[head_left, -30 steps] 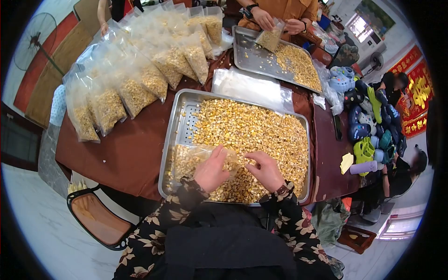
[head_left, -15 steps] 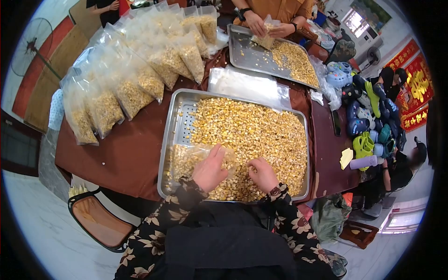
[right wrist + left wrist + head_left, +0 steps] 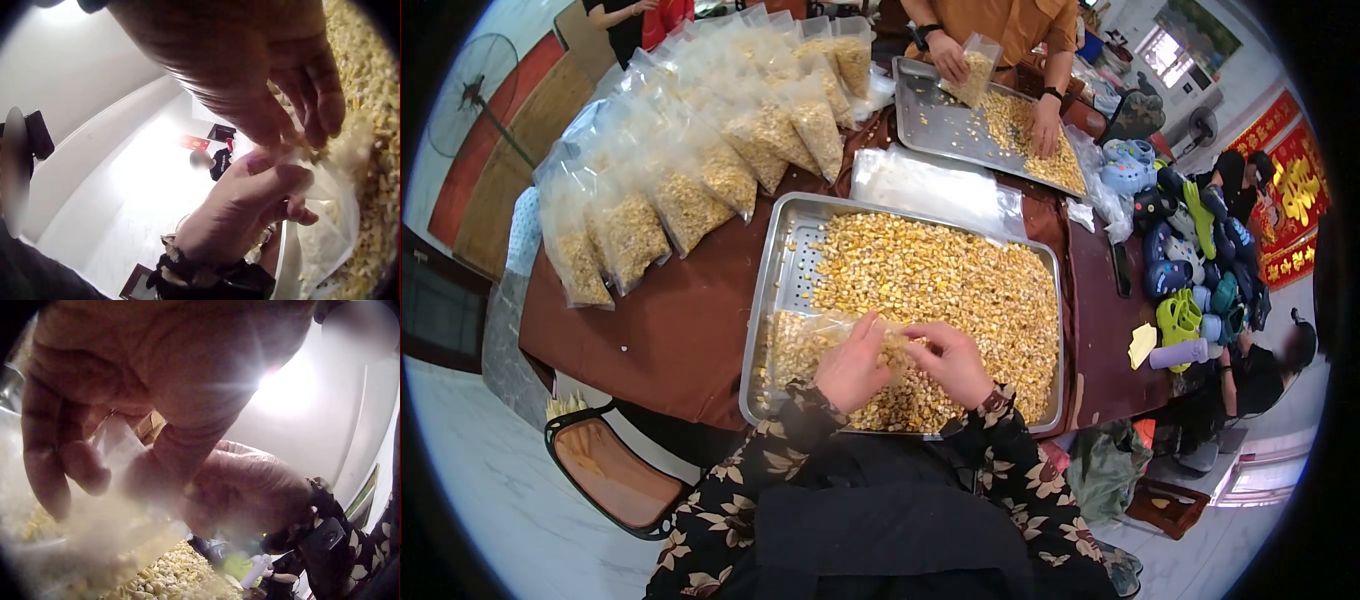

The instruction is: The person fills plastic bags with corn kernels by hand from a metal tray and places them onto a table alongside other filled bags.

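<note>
A clear plastic bag point(image 3: 795, 345) with corn kernels inside lies on its side at the left of a perforated metal tray point(image 3: 784, 268). My left hand point(image 3: 852, 366) pinches the bag near its mouth, which faces right. Bent fingers of my right hand point(image 3: 953, 364) are right at that mouth. In the right wrist view, a few kernels point(image 3: 303, 153) show at the right fingertips, with a blur of yellow beside the bag's edge. Loose yellow corn kernels point(image 3: 960, 270) cover most of the tray, below and around both hands.
Many filled bags point(image 3: 690, 190) stand at the table's back left. Flat plastic bags point(image 3: 930, 185) lie behind the tray. Across the table, a person holds a filled bag point(image 3: 975, 72) over another tray point(image 3: 930, 115). Plastic clogs point(image 3: 1180, 315) and a lilac bottle point(image 3: 1178, 354) are at the right.
My right hand went down into the corn, then came up and left to the bag's mouth. My left hand stays on the bag. The person opposite now reaches one hand into their corn.
</note>
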{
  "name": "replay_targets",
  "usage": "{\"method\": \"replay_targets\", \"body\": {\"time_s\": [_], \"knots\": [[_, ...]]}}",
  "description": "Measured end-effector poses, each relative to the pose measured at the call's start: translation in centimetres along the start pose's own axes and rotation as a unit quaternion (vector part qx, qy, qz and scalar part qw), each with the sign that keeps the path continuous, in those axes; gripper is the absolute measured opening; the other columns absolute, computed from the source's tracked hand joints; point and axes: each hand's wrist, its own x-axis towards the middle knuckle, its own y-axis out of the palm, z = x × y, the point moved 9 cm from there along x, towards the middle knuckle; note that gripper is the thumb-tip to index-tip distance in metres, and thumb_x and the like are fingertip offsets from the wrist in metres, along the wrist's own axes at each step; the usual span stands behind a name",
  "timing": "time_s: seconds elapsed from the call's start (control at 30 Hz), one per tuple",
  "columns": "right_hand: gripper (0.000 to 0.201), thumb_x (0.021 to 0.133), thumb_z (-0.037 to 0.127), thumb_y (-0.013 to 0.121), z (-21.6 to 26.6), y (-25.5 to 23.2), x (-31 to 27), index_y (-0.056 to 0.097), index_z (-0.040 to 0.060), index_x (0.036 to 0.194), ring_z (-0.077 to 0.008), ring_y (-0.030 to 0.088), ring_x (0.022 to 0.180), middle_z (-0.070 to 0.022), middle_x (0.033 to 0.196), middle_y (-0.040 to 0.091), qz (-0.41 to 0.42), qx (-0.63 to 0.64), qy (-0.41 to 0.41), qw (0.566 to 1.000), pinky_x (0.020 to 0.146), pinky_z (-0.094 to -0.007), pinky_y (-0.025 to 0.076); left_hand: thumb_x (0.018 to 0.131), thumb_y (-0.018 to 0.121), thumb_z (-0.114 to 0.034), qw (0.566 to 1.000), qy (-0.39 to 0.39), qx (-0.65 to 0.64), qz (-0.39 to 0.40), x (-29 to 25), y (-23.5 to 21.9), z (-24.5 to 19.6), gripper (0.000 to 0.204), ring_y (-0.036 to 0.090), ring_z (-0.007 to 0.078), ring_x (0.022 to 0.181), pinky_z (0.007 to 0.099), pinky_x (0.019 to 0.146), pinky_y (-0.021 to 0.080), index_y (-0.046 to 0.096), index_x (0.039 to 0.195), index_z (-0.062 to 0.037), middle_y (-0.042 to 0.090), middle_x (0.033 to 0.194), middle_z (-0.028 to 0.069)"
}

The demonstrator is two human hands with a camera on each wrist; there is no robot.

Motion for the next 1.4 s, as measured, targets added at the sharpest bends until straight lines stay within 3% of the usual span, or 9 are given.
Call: {"method": "replay_targets", "body": {"time_s": [0.23, 0.3, 0.43, 0.7, 0.87, 1.03, 1.1, 1.3, 1.4], "knots": [[0.046, 0.075, 0.024, 0.072, -4.6, -4.9, -0.1, 0.059, 0.0057, 0.115, -0.0299, 0.059, 0.095, -0.0161, 0.108, 0.057, -0.062, -0.321, -0.050, 0.944, 0.078, -0.0376, 0.049, 0.075, 0.062, -0.018, 0.999, -0.031, 0.004, 0.031, 0.1, 0.4, 0.4, 0.058, 0.051, 0.0388, 0.110, 0.0436, 0.087, 0.046, 0.040, 0.127, -0.0027, 0.034, 0.141, 0.0189], [0.056, 0.071, 0.031, 0.073, -6.1, -4.7, -0.7, 0.056, 0.0078, 0.119, -0.0342, 0.054, 0.104, -0.0171, 0.116, 0.052, -0.016, -0.373, 0.025, 0.927, 0.085, -0.0413, 0.047, 0.076, 0.058, -0.016, 1.000, -0.006, 0.000, 0.014, 0.1, 0.3, 0.1, 0.051, 0.056, 0.0401, 0.100, 0.0462, 0.081, 0.047, 0.041, 0.121, 0.0010, 0.032, 0.141, 0.0213], [0.055, 0.071, 0.032, 0.074, -6.0, -2.5, -1.5, 0.055, 0.0112, 0.118, -0.0340, 0.056, 0.100, -0.0166, 0.111, 0.052, 0.049, -0.322, 0.095, 0.940, 0.084, -0.0407, 0.048, 0.076, 0.058, -0.016, 1.000, -0.012, 0.006, 0.016, 0.2, 0.4, 0.0, 0.051, 0.056, 0.0399, 0.100, 0.0460, 0.081, 0.047, 0.041, 0.121, 0.0010, 0.032, 0.141, 0.0213], [0.022, 0.076, 0.015, 0.062, -7.4, -1.0, -1.1, 0.056, 0.0071, 0.097, -0.0361, 0.057, 0.086, -0.0162, 0.097, 0.055, 0.005, -0.297, 0.042, 0.954, 0.074, -0.0429, 0.048, 0.076, 0.061, -0.019, 0.999, -0.035, 0.005, 0.036, 0.3, 0.5, 0.3, 0.059, 0.052, 0.0396, 0.110, 0.0445, 0.088, 0.046, 0.039, 0.128, -0.0017, 0.034, 0.141, 0.0194], [0.014, 0.074, 0.007, 0.060, -4.1, -1.5, -0.5, 0.059, 0.0027, 0.087, -0.0328, 0.057, 0.083, -0.0155, 0.084, 0.060, -0.021, -0.125, -0.015, 0.992, 0.076, -0.0395, 0.046, 0.076, 0.060, -0.017, 0.999, -0.028, 0.004, 0.027, 0.2, 0.4, 0.2, 0.054, 0.054, 0.0398, 0.104, 0.0459, 0.084, 0.046, 0.041, 0.123, -0.0007, 0.033, 0.142, 0.0194], [0.021, 0.077, 0.011, 0.065, 0.8, -0.3, -0.6, 0.063, 0.0039, 0.097, -0.0182, 0.057, 0.073, -0.0080, 0.089, 0.062, -0.005, -0.091, -0.076, 0.993, 0.065, -0.0290, 0.046, 0.075, 0.059, -0.016, 0.999, -0.035, 0.005, 0.029, 0.2, 0.4, 0.2, 0.051, 0.056, 0.0402, 0.101, 0.0472, 0.082, 0.046, 0.042, 0.121, 0.0005, 0.033, 0.142, 0.0188], [0.027, 0.080, 0.013, 0.065, 1.7, 0.7, -0.7, 0.063, 0.0042, 0.105, -0.0226, 0.059, 0.076, -0.0132, 0.091, 0.062, 0.056, -0.032, -0.027, 0.998, 0.069, -0.0324, 0.048, 0.075, 0.059, -0.016, 1.000, -0.023, 0.007, 0.016, 0.2, 0.4, 0.3, 0.051, 0.055, 0.0408, 0.102, 0.0473, 0.083, 0.046, 0.042, 0.120, 0.0006, 0.033, 0.142, 0.0195], [0.031, 0.080, 0.016, 0.066, -0.8, -2.2, -0.5, 0.062, 0.0055, 0.110, -0.0240, 0.060, 0.078, -0.0127, 0.099, 0.062, 0.012, -0.079, -0.012, 0.997, 0.070, -0.0330, 0.049, 0.076, 0.060, -0.018, 0.999, -0.030, 0.001, 0.030, 0.2, 0.2, 0.1, 0.056, 0.052, 0.0402, 0.108, 0.0455, 0.087, 0.046, 0.041, 0.125, -0.0010, 0.035, 0.141, 0.0193], [0.048, 0.076, 0.025, 0.068, -4.7, -4.7, -1.4, 0.055, 0.0084, 0.119, -0.0345, 0.057, 0.098, -0.0146, 0.116, 0.052, -0.024, -0.255, 0.018, 0.967, 0.081, -0.0426, 0.048, 0.076, 0.060, -0.019, 0.999, -0.027, -0.002, 0.032, 0.2, 0.4, 0.3, 0.056, 0.052, 0.0398, 0.108, 0.0450, 0.086, 0.046, 0.041, 0.125, -0.0007, 0.034, 0.141, 0.0192]]}}
